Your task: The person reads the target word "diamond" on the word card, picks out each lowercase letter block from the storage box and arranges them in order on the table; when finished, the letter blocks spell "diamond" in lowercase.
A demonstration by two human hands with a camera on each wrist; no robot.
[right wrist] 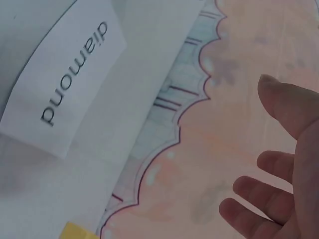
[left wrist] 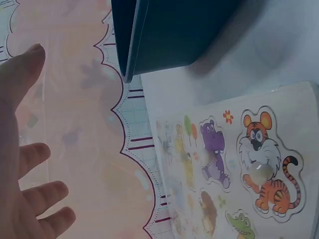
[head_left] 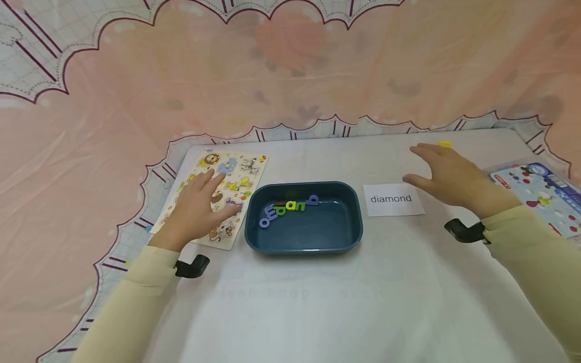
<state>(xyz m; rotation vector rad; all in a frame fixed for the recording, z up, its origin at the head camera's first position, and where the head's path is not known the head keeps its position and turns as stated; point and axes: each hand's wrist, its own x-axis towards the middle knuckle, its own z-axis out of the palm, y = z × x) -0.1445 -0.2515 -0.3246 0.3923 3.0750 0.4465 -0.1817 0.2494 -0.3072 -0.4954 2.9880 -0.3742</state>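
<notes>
My left hand hovers over the animal puzzle board, fingers spread and holding nothing. In the left wrist view, a tiger piece with a knob shows on that board. Between my hands stands a dark teal tray with several coloured plastic letters lying in its left and back part. To the right of the tray lies a white card printed "diamond". Beyond the card's right end my right hand is held up, thumb apart from the loosely extended fingers, with nothing in it.
A light-blue printed package lies at the right edge, beside the right forearm. Behind the right hand is a small yellow object. The white table has a scalloped cloth border, with a peach patterned cloth beyond it.
</notes>
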